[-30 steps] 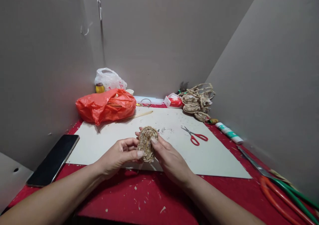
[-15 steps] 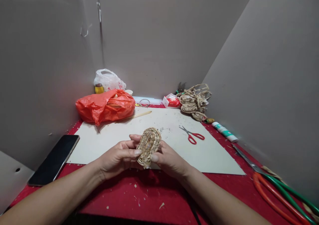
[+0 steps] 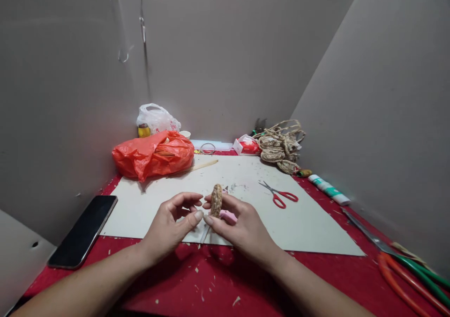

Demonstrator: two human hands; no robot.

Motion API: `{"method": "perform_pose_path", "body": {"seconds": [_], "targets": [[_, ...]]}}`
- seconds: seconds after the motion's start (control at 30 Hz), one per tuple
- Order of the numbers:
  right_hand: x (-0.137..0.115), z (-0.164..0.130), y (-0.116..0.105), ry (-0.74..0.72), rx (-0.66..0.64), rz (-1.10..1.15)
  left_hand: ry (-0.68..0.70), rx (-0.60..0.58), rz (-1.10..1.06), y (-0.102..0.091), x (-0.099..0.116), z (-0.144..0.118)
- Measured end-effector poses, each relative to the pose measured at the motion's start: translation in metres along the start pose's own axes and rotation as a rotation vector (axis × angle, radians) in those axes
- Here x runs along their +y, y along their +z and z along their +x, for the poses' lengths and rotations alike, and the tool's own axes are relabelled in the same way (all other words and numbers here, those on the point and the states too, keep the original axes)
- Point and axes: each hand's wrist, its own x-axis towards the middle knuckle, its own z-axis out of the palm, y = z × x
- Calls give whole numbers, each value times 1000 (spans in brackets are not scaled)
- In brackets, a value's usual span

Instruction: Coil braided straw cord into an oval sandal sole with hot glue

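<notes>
Turning edge-on, the oval woven piece now shows its narrow rim, while a moment ago its flat face was toward the viewer. It is slightly toward six o'clock from the view's centre, above the white sheet. The right hand holds it between thumb and fingers. The left hand, near eight o'clock from it, has loosened; its fingers curl and seem to hold nothing. I judge this turn helps to check the rim. Red-handled scissors lie at three o'clock.
</notes>
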Motion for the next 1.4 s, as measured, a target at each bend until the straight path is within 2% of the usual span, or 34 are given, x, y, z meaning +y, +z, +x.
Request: {"method": "perform_pose_path", "body": {"seconds": [0.13, 0.3, 0.43, 0.5, 0.6, 0.7, 0.8, 0.93, 1.07, 1.13, 1.27, 1.4], "targets": [[3, -2, 3, -123, 27, -119, -6, -46, 29, -1, 0, 0], [7, -2, 2, -196, 55, -250, 37, -126, 94, 1, 2, -1], [7, -3, 3, -264, 39, -452, 59, -108, 85, 5, 4, -2], [5, -3, 3, -261, 14, -479, 43, -72, 64, 5, 5, -1], [-1, -2, 0, -169, -16, -334, -3, -25, -1, 1, 6, 5], [-8, 0, -4, -32, -100, -21, -45, -6, -86, -5, 2, 12], [-10, 3, -6, 122, -173, 209, -88, -20, -172, -10, -3, 18], [-2, 8, -5, 302, -161, 363, -154, -64, -284, -8, -6, 19], [6, 11, -4, 301, -107, 449, -234, -150, -316, -1, -6, 16], [9, 12, -4, 296, -101, 445, -259, -154, -296, 2, -7, 16], [12, 14, -5, 288, -82, 427, -290, -85, -245, 1, -9, 17], [15, 17, -6, 274, -34, 365, -276, 46, -204, -2, -10, 20]]}}
